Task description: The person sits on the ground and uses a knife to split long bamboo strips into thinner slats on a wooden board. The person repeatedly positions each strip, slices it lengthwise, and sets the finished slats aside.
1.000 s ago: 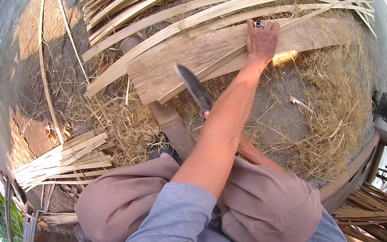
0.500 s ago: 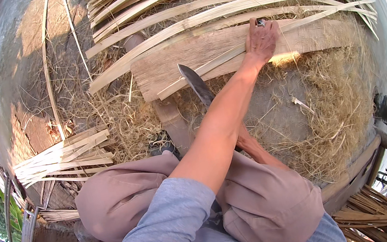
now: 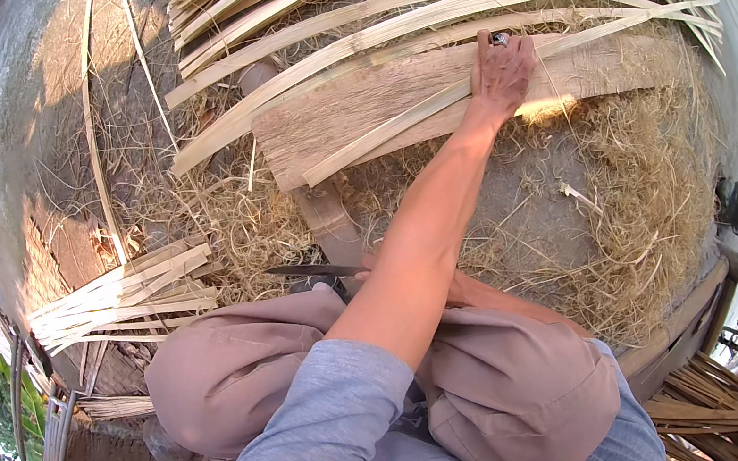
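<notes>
My left hand (image 3: 504, 75), with a ring on one finger, is closed on a pale bamboo strip (image 3: 383, 133). This strip lies slantwise across a flat wooden board (image 3: 306, 125), its near end by the board's lower left edge. Under my left forearm passes my right arm. Only the fingertips of my right hand (image 3: 365, 267) show to the left of the forearm, closed on a knife (image 3: 306, 269). Its dark blade points left, low over the ground and apart from the strip. The knife's handle is hidden.
Long bamboo strips (image 3: 333, 50) lie beyond the board, with a thick bundle (image 3: 259, 8) behind them. Short split pieces (image 3: 127, 300) are piled at left. Curly shavings (image 3: 643, 209) cover ground at right. A wooden piece (image 3: 328, 222) runs from the board toward my legs.
The knife has come down from beside the strip toward my legs, its blade swinging from pointing up-left to nearly level. My left hand and the strip have hardly moved.
</notes>
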{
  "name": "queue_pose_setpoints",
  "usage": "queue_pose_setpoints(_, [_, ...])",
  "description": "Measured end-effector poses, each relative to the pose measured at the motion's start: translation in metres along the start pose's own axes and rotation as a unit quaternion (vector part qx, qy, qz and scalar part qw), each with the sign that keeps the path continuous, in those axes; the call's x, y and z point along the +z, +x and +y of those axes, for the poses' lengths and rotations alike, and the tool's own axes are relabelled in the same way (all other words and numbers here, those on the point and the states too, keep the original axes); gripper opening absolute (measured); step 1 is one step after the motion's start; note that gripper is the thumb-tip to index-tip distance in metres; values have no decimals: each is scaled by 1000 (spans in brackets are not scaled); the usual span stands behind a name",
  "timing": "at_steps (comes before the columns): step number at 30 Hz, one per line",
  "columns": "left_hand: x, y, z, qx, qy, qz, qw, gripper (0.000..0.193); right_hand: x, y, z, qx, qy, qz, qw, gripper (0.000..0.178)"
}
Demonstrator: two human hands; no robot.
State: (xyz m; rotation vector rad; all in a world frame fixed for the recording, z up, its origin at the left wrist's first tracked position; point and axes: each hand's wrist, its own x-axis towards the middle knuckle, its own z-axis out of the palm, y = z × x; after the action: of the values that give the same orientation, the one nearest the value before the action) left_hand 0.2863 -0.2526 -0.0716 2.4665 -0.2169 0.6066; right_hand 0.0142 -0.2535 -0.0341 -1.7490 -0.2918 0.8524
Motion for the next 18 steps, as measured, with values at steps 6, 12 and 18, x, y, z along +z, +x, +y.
queue_pose_setpoints(6, [-11, 5, 5, -31, -59, -44, 997, 31, -38, 12, 21, 30, 36, -10, 999, 49])
queue_pose_setpoints(12, [-6, 4, 2, -42, -49, -73, 995, 31, -61, 16, 39, -20, 54, -63, 996, 52])
queue_pose_setpoints(18, [-11, 1, 2, -46, -36, -103, 993, 34, -13, 5, 32, 42, -8, -12, 999, 49])
